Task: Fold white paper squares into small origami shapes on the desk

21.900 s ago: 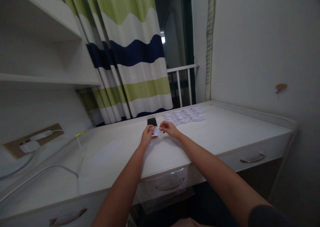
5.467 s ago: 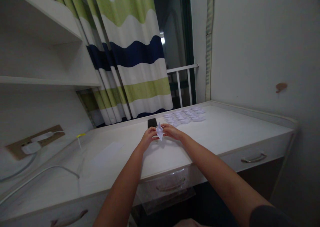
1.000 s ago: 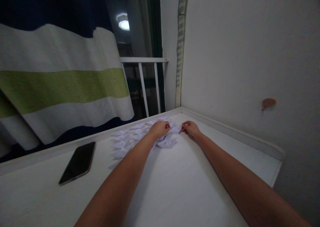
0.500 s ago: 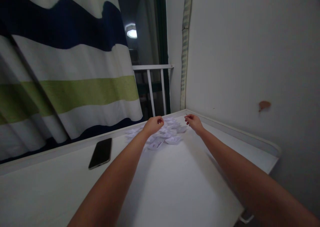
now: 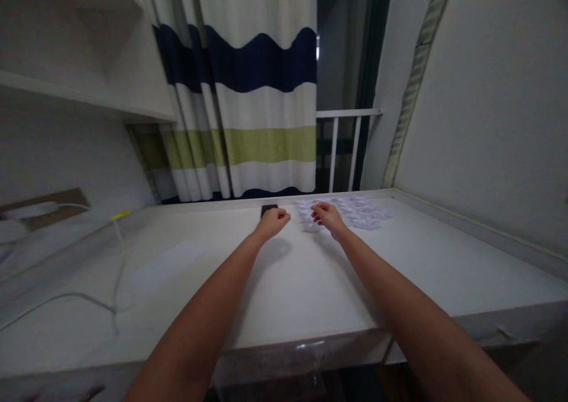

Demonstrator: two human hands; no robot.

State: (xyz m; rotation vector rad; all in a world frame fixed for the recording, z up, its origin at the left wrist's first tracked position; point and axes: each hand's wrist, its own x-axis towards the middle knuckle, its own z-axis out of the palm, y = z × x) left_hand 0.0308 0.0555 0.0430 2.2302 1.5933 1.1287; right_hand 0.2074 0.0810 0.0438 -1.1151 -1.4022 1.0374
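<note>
My left hand hovers over the white desk with its fingers curled closed; I see nothing in them. Just behind it lies a black phone, partly covered by the hand. To the right, my right hand is held in the air with its fingers loosely bent and apart, holding nothing that I can see. Behind and around it are several folded white paper pieces spread near the back edge. A pale flat sheet, perhaps paper, lies on the desk left of my left arm.
The white desk has a low raised rim along its back. White cables, one with a yellow tag, run over its left side. A shelf juts out at upper left. A striped curtain and white railing stand behind.
My view has turned left, so the phone and paper pieces now appear farther right. Both hands have swung left with it, away from the middle of the paper pieces, and are closer together.
</note>
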